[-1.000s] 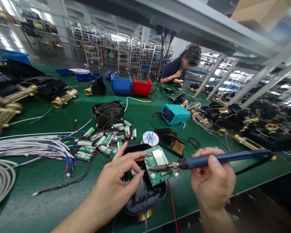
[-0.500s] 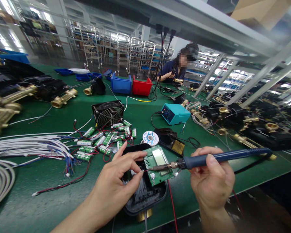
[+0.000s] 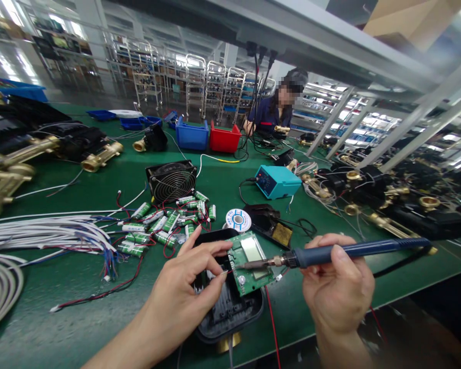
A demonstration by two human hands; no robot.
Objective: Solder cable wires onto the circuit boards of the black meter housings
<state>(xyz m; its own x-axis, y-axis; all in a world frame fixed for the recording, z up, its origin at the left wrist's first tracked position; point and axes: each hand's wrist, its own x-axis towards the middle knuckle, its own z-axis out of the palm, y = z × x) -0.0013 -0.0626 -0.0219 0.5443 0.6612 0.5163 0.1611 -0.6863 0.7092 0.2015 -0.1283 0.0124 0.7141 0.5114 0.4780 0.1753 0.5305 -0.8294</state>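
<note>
A green circuit board (image 3: pixel 236 279) with a small grey display lies tilted over an open black plastic housing (image 3: pixel 230 325). My right hand (image 3: pixel 336 287) grips a blue soldering iron (image 3: pixel 326 253), its tip at the board's left edge. On the board's left side, my left hand (image 3: pixel 192 282) pinches a thin wire (image 3: pixel 228 271) between thumb and index finger, its end near the iron's tip. Other fingers of that hand reach to the board's upper left corner. Behind the board are a solder spool (image 3: pixel 238 219) and an iron stand with a yellow sponge (image 3: pixel 281 233).
Green-wrapped batteries (image 3: pixel 171 220) with leads lie left of the housing, before a black fan (image 3: pixel 171 180). White cables (image 3: pixel 61 233) spread at left. A teal soldering station (image 3: pixel 278 181) stands behind. Brass-fitted black units line both sides. A person (image 3: pixel 272 110) sits across the bench.
My hands, the iron and the board stay nearly in place; the iron's tip has shifted very slightly. Across the bench, the person's raised hand has come down.
</note>
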